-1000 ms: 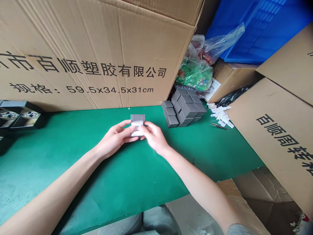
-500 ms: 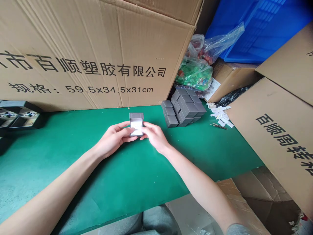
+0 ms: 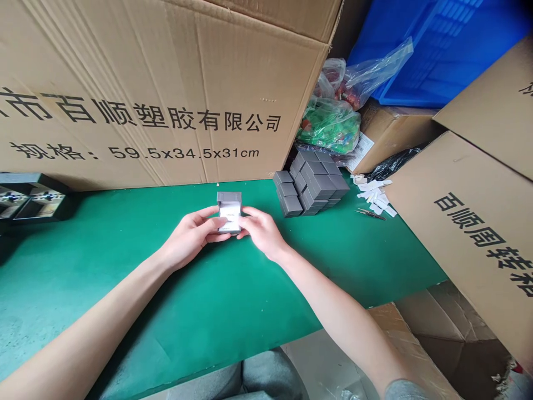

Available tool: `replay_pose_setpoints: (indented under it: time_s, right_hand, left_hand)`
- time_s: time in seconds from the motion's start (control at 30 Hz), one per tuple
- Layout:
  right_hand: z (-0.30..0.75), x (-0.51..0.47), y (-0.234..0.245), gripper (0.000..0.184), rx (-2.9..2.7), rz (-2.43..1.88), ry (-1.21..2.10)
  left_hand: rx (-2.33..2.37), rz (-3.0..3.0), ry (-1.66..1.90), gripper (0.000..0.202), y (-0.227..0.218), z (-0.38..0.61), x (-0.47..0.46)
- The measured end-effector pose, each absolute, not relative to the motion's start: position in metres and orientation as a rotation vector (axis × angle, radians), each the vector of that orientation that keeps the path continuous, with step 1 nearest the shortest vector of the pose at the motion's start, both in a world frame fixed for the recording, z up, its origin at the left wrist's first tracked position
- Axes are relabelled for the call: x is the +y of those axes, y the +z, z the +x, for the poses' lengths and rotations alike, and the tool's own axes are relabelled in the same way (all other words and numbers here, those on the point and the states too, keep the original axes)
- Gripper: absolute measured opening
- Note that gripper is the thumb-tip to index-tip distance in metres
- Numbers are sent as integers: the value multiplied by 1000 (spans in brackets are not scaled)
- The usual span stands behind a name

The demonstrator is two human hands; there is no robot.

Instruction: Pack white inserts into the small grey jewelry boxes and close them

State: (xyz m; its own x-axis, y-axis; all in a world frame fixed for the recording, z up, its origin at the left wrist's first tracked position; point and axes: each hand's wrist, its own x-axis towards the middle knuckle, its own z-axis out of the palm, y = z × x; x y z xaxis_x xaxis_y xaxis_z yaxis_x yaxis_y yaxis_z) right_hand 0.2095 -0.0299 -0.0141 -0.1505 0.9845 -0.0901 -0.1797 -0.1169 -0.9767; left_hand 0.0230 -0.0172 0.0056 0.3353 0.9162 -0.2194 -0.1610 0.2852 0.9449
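Note:
Between my two hands is a small grey jewellery box (image 3: 229, 212) with its lid raised and a white insert inside. My left hand (image 3: 195, 232) grips its left side, the thumb resting on the white insert. From the other side, my right hand (image 3: 264, 232) closes on the box with its thumb at the insert's right edge. The undersides of the box and some fingertips are hidden. To the right of my hands stands a stack of closed grey boxes (image 3: 318, 183) of similar kind.
A large cardboard carton (image 3: 166, 66) stands along the back of the green table (image 3: 200, 322). White paper slips (image 3: 377, 195) and tweezers (image 3: 370, 213) lie right of the stack. Another carton (image 3: 470, 222) borders the right. Dark trays (image 3: 41, 197) sit far left; bagged items (image 3: 333, 122) lie behind.
Both hands still hold the open box in nearly the same pose. The whole view has shifted very slightly; nothing was let go or taken.

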Motion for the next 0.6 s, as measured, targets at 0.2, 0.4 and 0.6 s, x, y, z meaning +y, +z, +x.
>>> replay_pose_setpoints:
  time_s: [0.2, 0.4, 0.6]
  right_hand:
    - [214, -27, -11, 50, -1056, -974, 1423]
    - [213, -26, -11, 47, -1025, -993, 1391]
    - [213, -26, -7, 40, -946, -1012, 1333]
  left_hand:
    - [899, 1031, 835, 30, 9, 23, -17]
    - [863, 1129, 717, 39, 11, 18, -16]
    - [784, 1339, 651, 65, 6, 13, -15]
